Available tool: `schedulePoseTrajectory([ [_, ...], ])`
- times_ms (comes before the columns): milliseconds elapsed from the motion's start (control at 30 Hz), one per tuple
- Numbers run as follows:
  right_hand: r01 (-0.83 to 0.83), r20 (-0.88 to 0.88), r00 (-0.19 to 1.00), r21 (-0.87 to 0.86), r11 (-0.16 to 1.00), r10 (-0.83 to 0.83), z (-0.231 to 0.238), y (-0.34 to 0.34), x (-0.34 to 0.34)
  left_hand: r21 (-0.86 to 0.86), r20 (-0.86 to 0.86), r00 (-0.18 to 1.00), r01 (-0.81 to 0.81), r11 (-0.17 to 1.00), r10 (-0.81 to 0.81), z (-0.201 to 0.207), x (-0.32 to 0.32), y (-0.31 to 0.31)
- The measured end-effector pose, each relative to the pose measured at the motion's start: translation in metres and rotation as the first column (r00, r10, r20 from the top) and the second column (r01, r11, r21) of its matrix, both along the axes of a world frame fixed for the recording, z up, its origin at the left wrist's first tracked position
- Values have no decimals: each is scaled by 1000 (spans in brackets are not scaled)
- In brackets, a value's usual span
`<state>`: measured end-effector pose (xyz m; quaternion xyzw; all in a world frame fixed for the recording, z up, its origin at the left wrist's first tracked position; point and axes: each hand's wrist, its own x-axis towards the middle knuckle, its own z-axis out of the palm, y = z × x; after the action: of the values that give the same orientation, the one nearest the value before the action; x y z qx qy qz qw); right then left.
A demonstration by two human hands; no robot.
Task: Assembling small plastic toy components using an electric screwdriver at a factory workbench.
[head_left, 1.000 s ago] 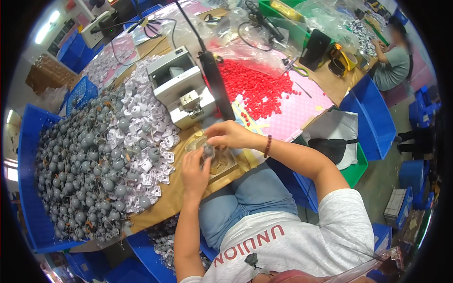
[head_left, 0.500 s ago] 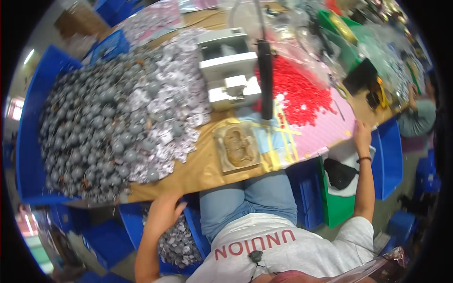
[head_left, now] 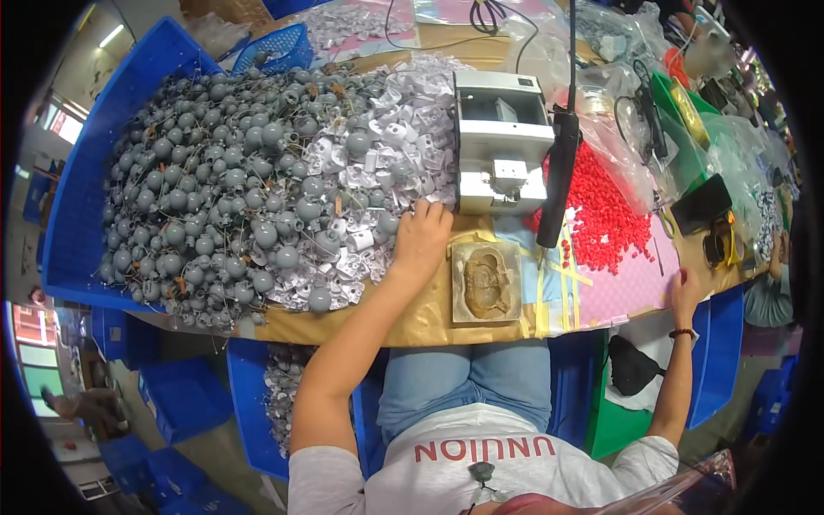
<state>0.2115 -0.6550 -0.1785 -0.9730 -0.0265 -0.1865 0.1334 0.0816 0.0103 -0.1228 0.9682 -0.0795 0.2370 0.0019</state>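
White moulded plastic parts heaped on brown-papered desk, left hand curled at their edge, grip hidden, right hand at desk's front edge, hold unclear, square beige hollowed block between.

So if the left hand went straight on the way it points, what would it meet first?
Most likely the white plastic parts: the left hand points into them and may be touching the nearest ones, though depth is unclear.
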Motion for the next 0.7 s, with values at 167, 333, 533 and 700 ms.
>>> schedulePoseTrajectory([
  [167,-132,-85,968,628,767,236,21,112,-17,-146,106,985,149,978,-134,20,-23,4],
  [333,-366,-101,767,742,562,634,75,268,-64,-736,-88,990,10,677,-111,52,-57,-10],
  [533,-647,27,517,667,369,856,88,363,-88,-716,-129,933,147,682,-336,33,-62,-51],
  [700,-841,190,388,474,262,902,81,409,-91,-667,-195,958,29,745,-212,28,-57,-62],
])
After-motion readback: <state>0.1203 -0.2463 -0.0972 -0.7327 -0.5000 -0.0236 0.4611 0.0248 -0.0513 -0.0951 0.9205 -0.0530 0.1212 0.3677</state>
